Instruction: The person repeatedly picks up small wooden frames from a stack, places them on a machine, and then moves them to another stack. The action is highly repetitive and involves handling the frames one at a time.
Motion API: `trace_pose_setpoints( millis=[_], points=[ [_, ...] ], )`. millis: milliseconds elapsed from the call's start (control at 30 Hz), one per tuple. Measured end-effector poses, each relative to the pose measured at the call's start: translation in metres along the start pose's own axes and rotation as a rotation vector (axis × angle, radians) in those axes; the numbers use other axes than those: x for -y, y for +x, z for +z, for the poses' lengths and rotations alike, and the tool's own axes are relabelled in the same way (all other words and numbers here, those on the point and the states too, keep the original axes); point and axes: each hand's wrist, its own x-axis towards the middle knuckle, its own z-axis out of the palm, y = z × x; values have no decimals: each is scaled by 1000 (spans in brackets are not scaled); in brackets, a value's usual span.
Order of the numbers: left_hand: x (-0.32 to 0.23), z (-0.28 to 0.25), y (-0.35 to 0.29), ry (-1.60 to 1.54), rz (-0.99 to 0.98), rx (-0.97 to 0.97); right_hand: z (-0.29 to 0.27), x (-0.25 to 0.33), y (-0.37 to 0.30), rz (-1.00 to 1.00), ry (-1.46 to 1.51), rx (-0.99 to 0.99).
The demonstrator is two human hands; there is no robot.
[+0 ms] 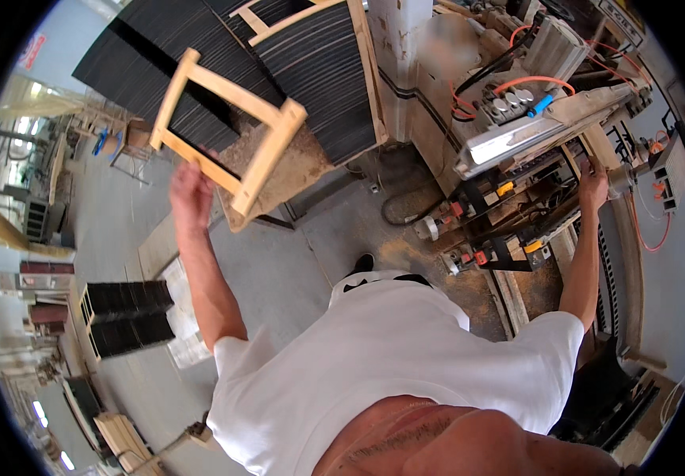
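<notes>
My left hand [190,190] is closed on one rail of a small pale wooden frame [265,166], a four-sided piece with an open middle and longer side bars. It is raised and tilted in front of dark stacks of slatted pieces. Out to the right, my right hand [593,184] has its fingers wrapped round a pale wooden piece [596,147] at the machine [509,198]. Much of that piece is hidden among the machine's parts. Clamps with red and yellow parts [477,258] sit on the machine's near side.
Stacks of dark-edged frames [319,87] stand on a worn wooden board [287,178] ahead. Orange air hoses [533,82] loop over the machine, with sawdust on the floor [406,252] beneath. Another dark stack [128,317] stands at the left. A post [400,63] rises ahead.
</notes>
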Motion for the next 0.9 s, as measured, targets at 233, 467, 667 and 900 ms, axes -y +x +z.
trace_pose_setpoints(
  millis=[233, 467, 667, 900],
  points=[
    [-33, -6, 240, -211, -137, 206, -56, 193, -128, 132, 656, -197],
    [1, 32, 331, 157, -365, 357, -32, 220, -256, 326, 565, 171],
    [-18, 56, 312, 910, -124, 222, -31, 215, -315, 516, 532, 235],
    [-39, 141, 237, 1413, 718, 401, -70, 220, -324, 492, 519, 193]
  ],
)
